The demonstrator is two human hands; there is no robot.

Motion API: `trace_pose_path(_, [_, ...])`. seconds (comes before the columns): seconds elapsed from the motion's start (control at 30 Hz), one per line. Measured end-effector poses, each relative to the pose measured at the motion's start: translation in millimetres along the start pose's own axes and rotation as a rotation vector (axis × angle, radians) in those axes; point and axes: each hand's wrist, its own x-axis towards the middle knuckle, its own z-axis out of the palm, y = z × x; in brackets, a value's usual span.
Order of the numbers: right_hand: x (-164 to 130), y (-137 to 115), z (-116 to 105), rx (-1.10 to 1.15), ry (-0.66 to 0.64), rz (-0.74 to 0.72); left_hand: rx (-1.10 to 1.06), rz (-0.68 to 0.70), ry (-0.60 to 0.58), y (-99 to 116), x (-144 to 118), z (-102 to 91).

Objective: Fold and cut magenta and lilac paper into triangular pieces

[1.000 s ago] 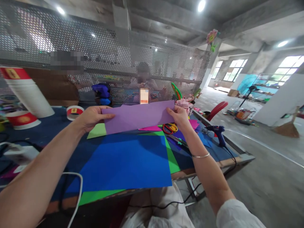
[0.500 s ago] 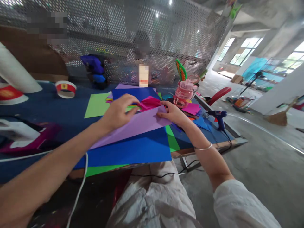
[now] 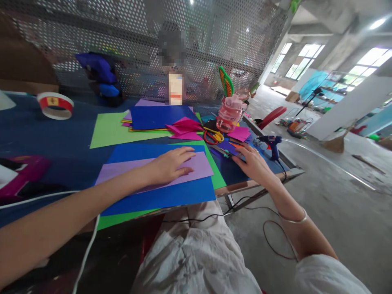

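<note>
one purple strip is lying across one blue sheet on the worktop. your left grip is resting on the strip, fingers loosely spread, pinching nothing; your right grip is staying half open beside one cutter, contact unclear.

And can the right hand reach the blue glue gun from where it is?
Yes, it looks like it. The glue gun is close by, just beyond the right side of the right hand, and nothing tall seems to stand between them.
</note>
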Motion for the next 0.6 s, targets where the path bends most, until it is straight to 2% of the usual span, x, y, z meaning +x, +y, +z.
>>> trace_pose_path(0.13, [-16.6,12.8,8.3,0.009,-0.05,0.035,0.068,-0.21,-0.139,18.8,19.4,-7.0])
trace_pose_path(0.23, [-20.7,6.0,14.0,0.034,-0.022,0.045,0.129,-0.249,-0.239,26.3,33.8,-9.0])
trace_pose_path(0.3, [-23.6,0.4,14.5,0.069,0.005,0.048,0.121,-0.261,-0.251,26.2,40.5,-8.4])
trace_pose_path(0.47, [-39.1,-6.2,5.4,0.182,0.055,-0.003,0.025,-0.252,-0.123,16.4,45.4,0.3])
trace_pose_path(0.6, [-49.3,-8.5,-1.8,0.219,0.051,-0.005,-0.003,-0.125,0.094,13.0,37.9,6.2])
